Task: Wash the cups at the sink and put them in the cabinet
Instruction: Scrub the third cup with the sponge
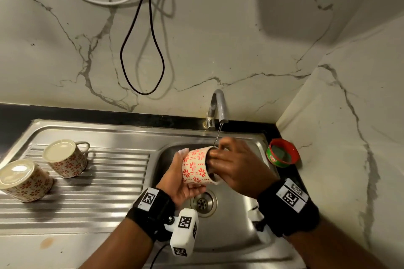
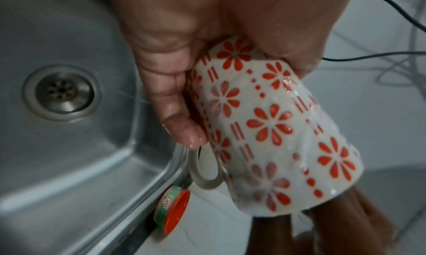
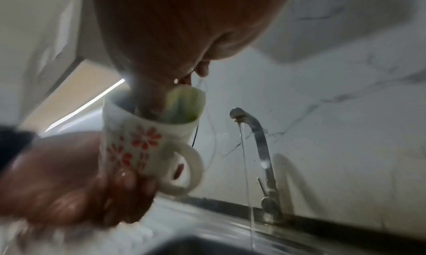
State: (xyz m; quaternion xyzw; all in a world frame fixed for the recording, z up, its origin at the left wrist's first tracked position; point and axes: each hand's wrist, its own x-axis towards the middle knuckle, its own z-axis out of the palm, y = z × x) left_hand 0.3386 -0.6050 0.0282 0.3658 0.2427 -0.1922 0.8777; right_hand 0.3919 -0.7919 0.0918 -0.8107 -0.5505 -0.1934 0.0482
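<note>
A white cup with red flowers (image 1: 195, 166) lies tilted over the sink basin (image 1: 231, 225), mouth towards the right. My left hand (image 1: 177, 183) grips its base and side; the left wrist view shows the wet, soapy cup (image 2: 272, 124) in my left hand (image 2: 166, 76), handle down. My right hand (image 1: 231, 166) has its fingers inside the mouth. In the right wrist view my right hand (image 3: 179, 40) holds a green and yellow sponge (image 3: 184, 106) pushed into the cup (image 3: 138, 142). Two more flowered cups (image 1: 67, 157) (image 1: 24, 179) stand upside down on the drainboard.
The tap (image 1: 218, 105) runs a thin stream just behind the cup. A round red and green soap tub (image 1: 283, 153) sits at the sink's right rim by the wall. The drain (image 1: 203, 202) lies below my hands. Cables hang on the marble wall.
</note>
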